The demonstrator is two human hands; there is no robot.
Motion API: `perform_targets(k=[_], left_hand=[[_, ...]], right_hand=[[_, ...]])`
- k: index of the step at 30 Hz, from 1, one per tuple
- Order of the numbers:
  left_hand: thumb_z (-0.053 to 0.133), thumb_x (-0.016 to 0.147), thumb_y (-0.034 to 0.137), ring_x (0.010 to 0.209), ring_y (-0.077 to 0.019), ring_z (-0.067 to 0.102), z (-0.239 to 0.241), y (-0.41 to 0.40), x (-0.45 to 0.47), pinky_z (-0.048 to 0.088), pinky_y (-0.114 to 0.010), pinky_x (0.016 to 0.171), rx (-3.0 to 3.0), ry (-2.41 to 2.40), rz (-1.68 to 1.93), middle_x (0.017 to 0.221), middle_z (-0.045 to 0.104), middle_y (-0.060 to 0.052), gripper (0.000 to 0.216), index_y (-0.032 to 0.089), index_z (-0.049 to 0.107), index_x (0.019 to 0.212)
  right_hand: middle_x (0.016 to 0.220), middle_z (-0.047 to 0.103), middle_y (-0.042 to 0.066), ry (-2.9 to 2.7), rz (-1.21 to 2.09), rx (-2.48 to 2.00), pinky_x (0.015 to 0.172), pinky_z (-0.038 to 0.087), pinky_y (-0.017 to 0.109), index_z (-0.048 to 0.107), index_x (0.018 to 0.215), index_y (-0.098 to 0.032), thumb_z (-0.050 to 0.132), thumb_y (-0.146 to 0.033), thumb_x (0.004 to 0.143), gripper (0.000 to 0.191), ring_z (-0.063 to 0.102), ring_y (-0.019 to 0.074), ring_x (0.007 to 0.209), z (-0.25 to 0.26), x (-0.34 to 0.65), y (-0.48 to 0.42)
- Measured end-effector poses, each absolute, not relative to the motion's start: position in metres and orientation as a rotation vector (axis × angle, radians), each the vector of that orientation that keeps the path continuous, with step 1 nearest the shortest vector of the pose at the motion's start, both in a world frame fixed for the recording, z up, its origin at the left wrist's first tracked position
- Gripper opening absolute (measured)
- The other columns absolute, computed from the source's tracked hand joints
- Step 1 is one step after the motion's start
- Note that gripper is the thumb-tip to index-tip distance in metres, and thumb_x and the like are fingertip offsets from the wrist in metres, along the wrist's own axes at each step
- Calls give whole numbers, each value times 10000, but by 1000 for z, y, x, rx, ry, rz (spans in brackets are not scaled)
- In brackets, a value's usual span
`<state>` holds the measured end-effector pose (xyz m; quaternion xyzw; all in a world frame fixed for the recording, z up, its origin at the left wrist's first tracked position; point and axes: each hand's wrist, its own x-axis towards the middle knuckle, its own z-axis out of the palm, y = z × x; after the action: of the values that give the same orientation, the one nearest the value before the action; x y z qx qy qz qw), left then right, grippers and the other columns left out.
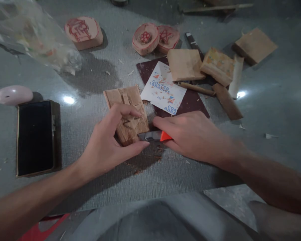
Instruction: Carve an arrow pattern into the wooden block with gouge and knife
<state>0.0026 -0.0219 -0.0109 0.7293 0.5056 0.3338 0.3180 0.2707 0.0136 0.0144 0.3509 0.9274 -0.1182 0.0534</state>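
Note:
My left hand (107, 134) grips a carved wooden block (134, 100) from its left and near sides, thumb along the near edge and fingers bent over the top. A raised star-like shape shows on the block's face, partly hidden by the fingers. In my right hand (193, 135) is a utility knife (153, 136) with an orange handle, mostly covered by the palm. Its blade points left, and the tip meets the block's near right corner, close to my left thumb. Fine wood crumbs lie on the table just below.
White sandpaper (163, 88) lies on a dark red sheet (195, 103) beyond my right hand. Wooden blocks (184, 63) and sticks are at right. Painted wooden pieces (84, 31) sit at the back. A phone (35, 137) and a pink oval case (14, 95) are left, below a plastic bag (47, 40).

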Motion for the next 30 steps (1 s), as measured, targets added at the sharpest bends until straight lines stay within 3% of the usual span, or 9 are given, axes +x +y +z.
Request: perform_targets(k=[14,30], left_hand=[[926,935,276,811,-141,738,-7,-27,5,595,-282,764,1911,1324,915,998,808,73,270,296,707,1092],[942,896,282,950,-170,759,-16,-24,4,584,-286,805,1913,1295,911,1141,785,54,483,320,613,1247]], right_hand=[[923,807,-11,2741,-382,1126,614,179,354,679,1146,-218,691,-126,1047,135,665,177,704,16,267,12],[844,783,-24,2724,-397,1057,585,146,353,664,1134,-227,718,-192,1074,88,667,191,648,19,268,13]])
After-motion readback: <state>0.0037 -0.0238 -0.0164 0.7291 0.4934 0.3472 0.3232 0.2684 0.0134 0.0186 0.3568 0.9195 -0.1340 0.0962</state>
